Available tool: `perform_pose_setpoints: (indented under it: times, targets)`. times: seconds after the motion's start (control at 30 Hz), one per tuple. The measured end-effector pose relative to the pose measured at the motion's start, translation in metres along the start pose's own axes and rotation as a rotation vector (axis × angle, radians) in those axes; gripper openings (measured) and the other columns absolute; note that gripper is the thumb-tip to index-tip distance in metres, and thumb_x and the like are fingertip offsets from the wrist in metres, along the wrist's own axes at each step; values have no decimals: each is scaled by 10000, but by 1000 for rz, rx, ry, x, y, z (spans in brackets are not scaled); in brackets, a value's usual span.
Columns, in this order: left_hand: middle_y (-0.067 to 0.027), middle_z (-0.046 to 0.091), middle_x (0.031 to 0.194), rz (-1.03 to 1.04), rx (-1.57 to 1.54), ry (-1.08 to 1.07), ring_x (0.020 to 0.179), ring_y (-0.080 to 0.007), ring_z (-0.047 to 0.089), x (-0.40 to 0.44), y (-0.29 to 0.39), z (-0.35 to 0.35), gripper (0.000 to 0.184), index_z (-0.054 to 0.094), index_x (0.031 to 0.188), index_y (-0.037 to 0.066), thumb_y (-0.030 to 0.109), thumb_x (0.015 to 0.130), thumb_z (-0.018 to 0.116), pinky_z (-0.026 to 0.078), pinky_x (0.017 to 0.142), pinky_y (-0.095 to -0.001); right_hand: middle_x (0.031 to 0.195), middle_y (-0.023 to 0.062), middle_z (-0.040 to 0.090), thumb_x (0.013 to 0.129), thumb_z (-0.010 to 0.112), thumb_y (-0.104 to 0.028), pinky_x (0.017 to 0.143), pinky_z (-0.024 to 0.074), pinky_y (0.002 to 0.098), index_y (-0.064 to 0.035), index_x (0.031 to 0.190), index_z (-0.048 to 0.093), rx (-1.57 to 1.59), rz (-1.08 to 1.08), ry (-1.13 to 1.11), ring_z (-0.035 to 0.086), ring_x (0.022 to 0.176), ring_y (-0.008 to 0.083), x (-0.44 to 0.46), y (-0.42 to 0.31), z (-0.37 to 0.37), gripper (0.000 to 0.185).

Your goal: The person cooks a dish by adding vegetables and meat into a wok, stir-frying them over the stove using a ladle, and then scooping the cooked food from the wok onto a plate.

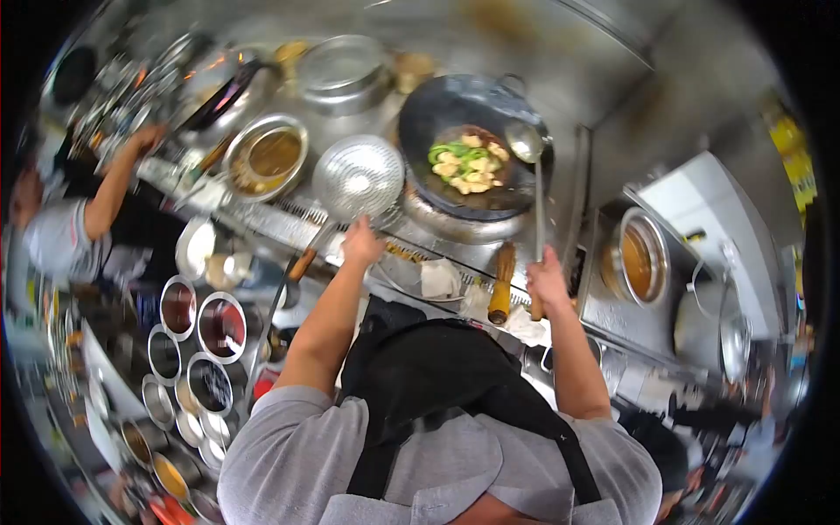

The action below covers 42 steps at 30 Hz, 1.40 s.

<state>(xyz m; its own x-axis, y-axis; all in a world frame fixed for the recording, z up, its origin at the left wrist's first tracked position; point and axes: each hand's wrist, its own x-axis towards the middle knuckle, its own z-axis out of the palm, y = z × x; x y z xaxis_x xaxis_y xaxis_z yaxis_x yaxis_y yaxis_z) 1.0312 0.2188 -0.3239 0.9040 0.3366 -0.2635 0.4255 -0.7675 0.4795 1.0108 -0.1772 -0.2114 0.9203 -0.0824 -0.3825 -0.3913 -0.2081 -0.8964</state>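
Observation:
My right hand (548,280) is closed round the long handle of a metal ladle (525,143), whose bowl rests at the right inner side of a dark wok (429,114). Pale chunks and green vegetables (468,164) lie in the wok. To the left, my left hand (362,244) is at the lower rim of a round perforated strainer (359,178). Its fingers look closed, but what they grip, if anything, is hidden. The strainer's wooden-ended handle (304,262) slants down beside this hand.
A bamboo brush (501,284) and a white cloth (440,279) lie at the stove's front. Left are a pot of brown liquid (274,155), sauce containers (221,326) and a co-worker's arm (112,188) near another wok. A pot (643,255) stands at right.

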Motion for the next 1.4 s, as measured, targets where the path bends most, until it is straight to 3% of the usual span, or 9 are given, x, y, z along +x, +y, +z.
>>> perform_pose_setpoints:
  times: [0.13, 0.23, 0.33, 0.5, 0.7, 0.83, 0.93, 1.1, 1.4]
  targets:
    - [-256, 465, 1268, 238, -220, 407, 1184, -426, 452, -13, -39, 1, 718, 439, 1288, 27, 145, 671, 787, 393, 1010, -468, 614, 17, 471, 831, 539, -10, 401, 388, 275, -95, 1516, 148, 67, 146, 16, 467, 488, 110, -35, 8, 23, 794]
    - [-253, 521, 1198, 87, -243, 198, 1132, -440, 489, -18, -75, 13, 719, 423, 1289, 26, 159, 683, 788, 405, 991, -479, 681, 109, 578, 815, 522, -31, 484, 474, 375, -141, 1520, 193, 27, 141, -110, 570, 520, 237, -63, 22, 26, 786]
    - [-219, 601, 1104, 262, -132, -9, 1037, -411, 570, 2, -91, 23, 726, 404, 1310, 29, 168, 707, 783, 437, 947, -480, 920, 313, 637, 819, 536, -61, 776, 448, 543, -217, 1527, 136, -676, -128, 157, 611, 836, 489, -89, 8, 18, 829]
    - [-138, 606, 1142, 161, -908, -335, 998, -247, 608, 32, -68, -21, 633, 396, 1355, 32, 43, 788, 677, 502, 858, -364, 905, 320, 631, 806, 521, -51, 777, 448, 549, -220, 1525, 149, -916, -90, 201, 607, 837, 489, -104, 7, -25, 827]
    - [-141, 611, 1056, -6, -1497, -588, 821, -257, 649, 39, 16, -78, 456, 416, 1242, 31, 131, 873, 664, 558, 676, -398, 1093, 317, 608, 803, 563, -89, 848, 492, 392, -223, 1531, 198, -612, 153, -93, 652, 891, 359, -160, -47, 9, 826]
    - [-104, 638, 895, -162, -1261, -588, 630, -246, 641, 61, 88, -1, 460, 449, 1182, 55, 432, 939, 551, 521, 480, -369, 1101, 290, 617, 857, 548, -144, 806, 496, 418, -240, 1529, 192, -618, -67, -93, 642, 826, 365, -119, -12, 45, 766]
    - [-75, 651, 816, -225, -1277, -737, 631, -228, 623, 49, 111, -1, 467, 556, 1059, 117, 533, 984, 357, 514, 534, -396, 1040, 312, 630, 868, 542, -171, 855, 479, 480, -301, 1534, 93, -886, 9, -123, 624, 934, 454, -128, -44, 58, 814]
    - [-34, 617, 867, -363, -1277, -736, 745, -220, 609, 82, 137, 16, 194, 546, 1034, 171, 298, 904, 617, 499, 601, -401, 897, 293, 658, 829, 533, -124, 798, 491, 502, -358, 1529, 22, -1079, -17, -123, 650, 867, 438, -99, -33, 45, 898]
    - [-65, 579, 750, -234, -1290, -634, 555, -212, 572, -41, 89, -25, 97, 522, 1008, 123, 135, 912, 535, 413, 361, -360, 901, 265, 668, 861, 493, -104, 759, 511, 501, -360, 1522, 145, -1219, -15, 28, 663, 840, 420, -100, -87, 46, 790]
